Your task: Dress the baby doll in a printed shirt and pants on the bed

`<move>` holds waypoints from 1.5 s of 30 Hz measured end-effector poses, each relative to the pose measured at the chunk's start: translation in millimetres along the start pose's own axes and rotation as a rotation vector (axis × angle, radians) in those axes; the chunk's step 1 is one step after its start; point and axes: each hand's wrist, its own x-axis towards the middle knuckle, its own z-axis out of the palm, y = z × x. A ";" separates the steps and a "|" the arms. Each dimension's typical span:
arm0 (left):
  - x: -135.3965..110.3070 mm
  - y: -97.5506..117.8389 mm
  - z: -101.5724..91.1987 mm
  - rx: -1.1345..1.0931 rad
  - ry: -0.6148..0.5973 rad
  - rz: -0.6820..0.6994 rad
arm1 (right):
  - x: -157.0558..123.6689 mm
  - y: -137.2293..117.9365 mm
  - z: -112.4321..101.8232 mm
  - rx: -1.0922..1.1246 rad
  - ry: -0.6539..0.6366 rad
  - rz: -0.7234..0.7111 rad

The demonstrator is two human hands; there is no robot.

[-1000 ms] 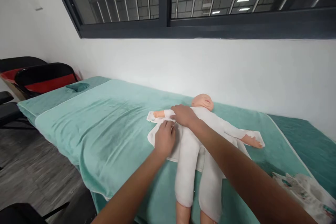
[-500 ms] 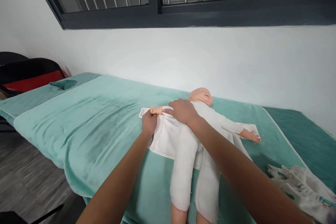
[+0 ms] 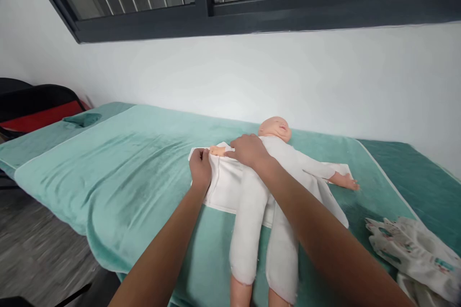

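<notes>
A baby doll (image 3: 284,158) with a white cloth body lies on its back, its head towards the wall. Spread beneath it is a white baby garment (image 3: 225,187). My left hand (image 3: 200,169) pinches the garment's sleeve end, just beyond the doll's small hand (image 3: 217,150). Over the doll's arm on that same side, my right hand (image 3: 250,150) is closed, fingers around the forearm and sleeve; its fingertips are partly hidden. The doll's other arm stretches out to the right over the other sleeve (image 3: 340,169), its hand bare.
A teal blanket (image 3: 118,172) covers the bed. Crumpled white printed clothing (image 3: 414,249) lies at the lower right. Black chairs with a red part (image 3: 41,116) stand at the left. Behind the bed are a white wall (image 3: 180,76) and a dark-framed barred window (image 3: 144,26).
My left hand has shifted slightly left, away from the doll's hand, pulling at the sleeve end. My right hand stays on the doll's arm. The view has shifted a little.
</notes>
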 end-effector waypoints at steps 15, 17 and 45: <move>-11.0 6.9 5.1 0.123 -0.056 0.267 | 5.7 -7.4 10.0 -0.041 -0.015 0.017; -14.0 9.9 5.9 0.162 -0.150 0.343 | 9.5 -9.3 14.7 -0.032 -0.007 0.008; -9.3 4.0 -9.9 0.542 -0.103 0.040 | -118.5 85.0 59.6 0.931 0.447 0.710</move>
